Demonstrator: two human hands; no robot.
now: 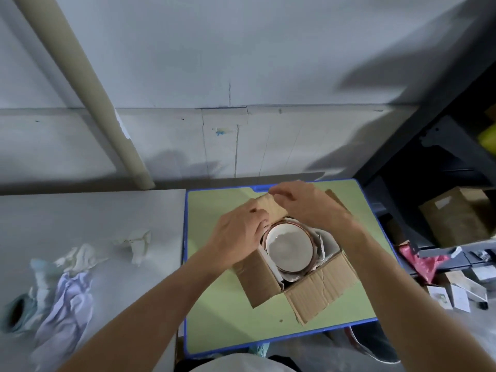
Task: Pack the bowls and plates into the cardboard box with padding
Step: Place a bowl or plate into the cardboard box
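Note:
An open cardboard box (316, 289) stands on a green table with a blue rim (214, 312). Inside lies a white bowl with a brown rim (291, 249), with white paper padding (326, 244) around it. Both hands are at the box's far flap (272, 206). My left hand (239, 237) holds the flap's near left part, its fingers curled over the box's edge. The flap's far edge is pinched by my right hand (308, 202). The near flaps lie folded outward.
Crumpled paper and cloth (64, 288) lie on the grey surface at left. A cardboard tube (88, 84) leans on the wall. At right a dark shelf (440, 146) holds a closed box (456, 216), with pink plastic (421, 261) and small cartons below.

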